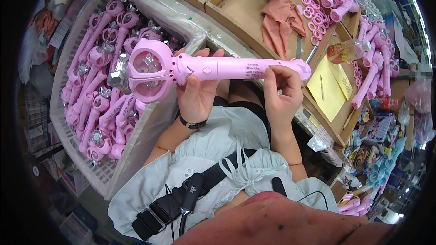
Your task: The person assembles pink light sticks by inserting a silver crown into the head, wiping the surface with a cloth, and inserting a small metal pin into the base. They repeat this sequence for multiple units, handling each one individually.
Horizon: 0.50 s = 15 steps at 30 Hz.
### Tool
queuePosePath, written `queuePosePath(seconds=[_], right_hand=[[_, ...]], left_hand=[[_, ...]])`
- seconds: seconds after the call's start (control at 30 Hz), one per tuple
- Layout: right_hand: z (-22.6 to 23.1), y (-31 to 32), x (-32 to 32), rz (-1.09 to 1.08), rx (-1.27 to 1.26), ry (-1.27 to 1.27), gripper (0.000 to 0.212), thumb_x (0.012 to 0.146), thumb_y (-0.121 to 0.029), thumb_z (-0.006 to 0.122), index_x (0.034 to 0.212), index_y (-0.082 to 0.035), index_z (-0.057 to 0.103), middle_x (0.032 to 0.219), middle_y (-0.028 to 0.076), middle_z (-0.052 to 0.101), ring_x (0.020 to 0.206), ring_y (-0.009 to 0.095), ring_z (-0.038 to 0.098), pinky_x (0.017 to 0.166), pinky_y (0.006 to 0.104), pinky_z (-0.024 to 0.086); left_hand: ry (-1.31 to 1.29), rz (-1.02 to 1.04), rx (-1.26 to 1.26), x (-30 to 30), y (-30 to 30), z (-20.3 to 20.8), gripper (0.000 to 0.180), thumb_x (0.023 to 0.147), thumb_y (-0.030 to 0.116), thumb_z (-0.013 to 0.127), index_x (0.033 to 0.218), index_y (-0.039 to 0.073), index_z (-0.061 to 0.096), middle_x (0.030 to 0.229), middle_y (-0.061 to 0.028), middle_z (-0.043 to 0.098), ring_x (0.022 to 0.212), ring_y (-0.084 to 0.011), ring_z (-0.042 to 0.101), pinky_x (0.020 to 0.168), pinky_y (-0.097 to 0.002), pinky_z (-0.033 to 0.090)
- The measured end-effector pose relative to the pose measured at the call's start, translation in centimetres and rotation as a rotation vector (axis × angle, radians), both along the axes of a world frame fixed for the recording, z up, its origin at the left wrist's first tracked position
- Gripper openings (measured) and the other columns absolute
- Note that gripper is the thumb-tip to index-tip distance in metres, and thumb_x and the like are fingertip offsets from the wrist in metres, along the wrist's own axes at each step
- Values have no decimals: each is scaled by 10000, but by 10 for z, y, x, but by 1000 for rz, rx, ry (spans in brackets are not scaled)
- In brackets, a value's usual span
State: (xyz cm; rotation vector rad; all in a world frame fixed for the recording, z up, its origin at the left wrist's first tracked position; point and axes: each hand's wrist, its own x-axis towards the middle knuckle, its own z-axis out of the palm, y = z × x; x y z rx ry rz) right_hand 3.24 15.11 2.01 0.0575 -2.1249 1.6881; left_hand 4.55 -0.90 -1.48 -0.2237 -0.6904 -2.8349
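Note:
Both my hands hold a pink toy wand (234, 68) nearly level across the view. Its round head at the left has a clear dome and a faceted silver tip, and dark print runs along the handle. The fingers of my left hand (195, 102) wrap around the wand just below the head, with the thumb in front. Near the handle's far right end, my right hand (284, 95) has its thumb against the printed side and its fingers curled. Part of the left fingers is hidden behind the wand.
A white plastic crate (59, 104) full of similar pink wands stands at left. On the cardboard-lined table (238, 16) lie a salmon cloth (281, 25), pink rings (313, 16), yellow paper (324, 93) and a jar (343, 51). More wand handles (374, 70) are piled at right.

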Motion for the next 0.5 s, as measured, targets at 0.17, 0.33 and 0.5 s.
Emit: queuePosePath(seconds=[0.17, 0.33, 0.5], right_hand=[[0, -5, 1, -35, 154, 13, 278, 750, -92, 736, 960, -25, 567, 668, -1, 516, 471, 27, 383, 426, 178, 304], [-2, 11, -3, -147, 331, -141, 475, 746, -150, 743, 1132, -14, 502, 645, 5, 499, 494, 70, 420, 465, 209, 361], [3, 58, -17, -135, 579, 135, 550, 712, -186, 745, 1171, -5, 501, 848, 95, 576, 698, 179, 562, 648, 290, 468]], left_hand=[[22, 81, -74, 2, 6, 1, 648, 853, 218, 640, 1355, 208, 230, 1300, -130, 440, 1244, -392, 396, 1022, -561, 332], [44, 146, -146, -1, 2, 5, 680, 830, 247, 670, 1347, 191, 232, 1270, -152, 451, 1208, -399, 435, 998, -558, 360], [21, 105, -270, -14, -26, 22, 749, 790, 307, 707, 1350, 132, 241, 1214, -180, 487, 1126, -396, 510, 947, -511, 429]])
